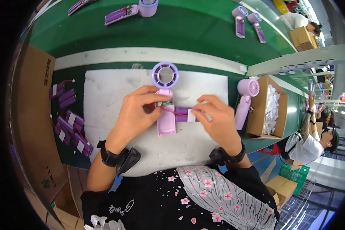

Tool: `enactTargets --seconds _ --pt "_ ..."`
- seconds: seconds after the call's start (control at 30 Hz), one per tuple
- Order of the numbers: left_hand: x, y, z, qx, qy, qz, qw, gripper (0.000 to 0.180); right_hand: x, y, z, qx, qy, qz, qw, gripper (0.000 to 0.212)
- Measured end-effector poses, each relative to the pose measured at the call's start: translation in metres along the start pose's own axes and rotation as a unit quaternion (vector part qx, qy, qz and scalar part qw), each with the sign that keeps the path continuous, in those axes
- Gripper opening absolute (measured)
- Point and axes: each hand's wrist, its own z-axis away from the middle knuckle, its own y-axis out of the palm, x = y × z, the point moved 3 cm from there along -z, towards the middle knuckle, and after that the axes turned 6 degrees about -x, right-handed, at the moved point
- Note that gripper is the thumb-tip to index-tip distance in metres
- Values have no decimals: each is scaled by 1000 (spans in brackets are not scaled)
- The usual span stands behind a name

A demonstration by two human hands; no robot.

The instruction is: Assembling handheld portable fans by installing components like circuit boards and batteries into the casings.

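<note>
The left hand (136,111) has its fingers clamped on the pink fan (166,125) at its circuit board (164,103); the right hand (218,117) pinches a purple battery (181,116) beside the fan.

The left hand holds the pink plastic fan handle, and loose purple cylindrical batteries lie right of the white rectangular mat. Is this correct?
No: the head view shows the loose purple cylindrical batteries left of the white mat. The left hand holds the pink plastic fan handle.
</note>
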Motion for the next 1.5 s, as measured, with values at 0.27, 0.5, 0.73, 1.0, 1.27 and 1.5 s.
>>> enactTargets --seconds 0.27,0.5,0.73,1.0,1.27,1.5 --pt "3 0 0 -8 -9 14 1000 38 13 15 13 36 -144 108 983 11" --pt "11 4 -1 -9 -8 12 1000 38 14 21 13 76 -168 167 969 9" --pt "17 7 1 3 2 17 1000 39 6 18 12 39 -136 83 986 8" --pt "23 -2 -1 8 -22 7 1000 34 4 24 10 -7 -130 65 989 9" --pt "31 -10 -2 2 -4 24 1000 35 9 45 3 60 -115 148 980 14" --pt "33 -16 -1 25 -28 21 999 35 9 37 2 20 -136 73 988 15"
